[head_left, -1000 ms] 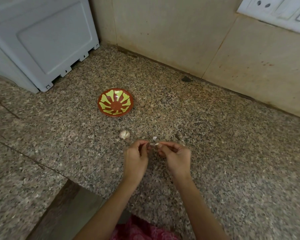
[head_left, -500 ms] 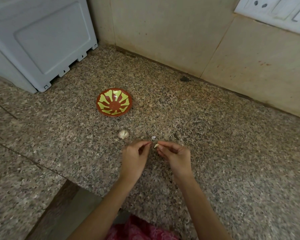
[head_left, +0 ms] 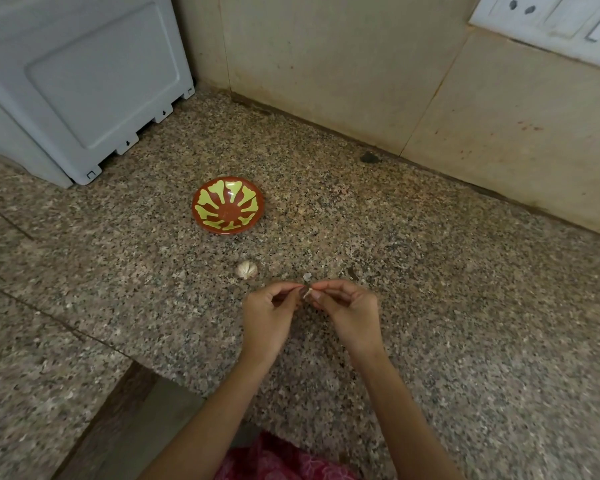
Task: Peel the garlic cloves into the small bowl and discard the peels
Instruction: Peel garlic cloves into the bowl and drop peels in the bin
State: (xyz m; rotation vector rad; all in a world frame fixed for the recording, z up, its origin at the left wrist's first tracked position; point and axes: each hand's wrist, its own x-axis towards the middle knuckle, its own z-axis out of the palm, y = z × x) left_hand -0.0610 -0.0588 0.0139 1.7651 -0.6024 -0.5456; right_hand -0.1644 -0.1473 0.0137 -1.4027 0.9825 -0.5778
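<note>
A small red bowl [head_left: 228, 205] with a yellow-green pattern stands on the speckled granite counter, with nothing visible inside. In front of it lies a part of a garlic bulb [head_left: 246, 269]. My left hand [head_left: 270, 315] and my right hand [head_left: 350, 313] meet fingertip to fingertip just above the counter and pinch one small garlic clove [head_left: 307, 293] between them. Most of the clove is hidden by the fingers. A tiny white scrap of peel [head_left: 306, 276] lies on the counter just beyond the hands.
A grey plastic appliance [head_left: 77, 81] stands at the back left. The tiled wall runs along the back, with a white socket panel [head_left: 548, 19] at the top right. The counter's front edge drops off at the lower left [head_left: 125, 386].
Both hands stay together on the clove and the fingers shift slightly around it. The view has drifted a little; bowl and bulb lie where they were.
</note>
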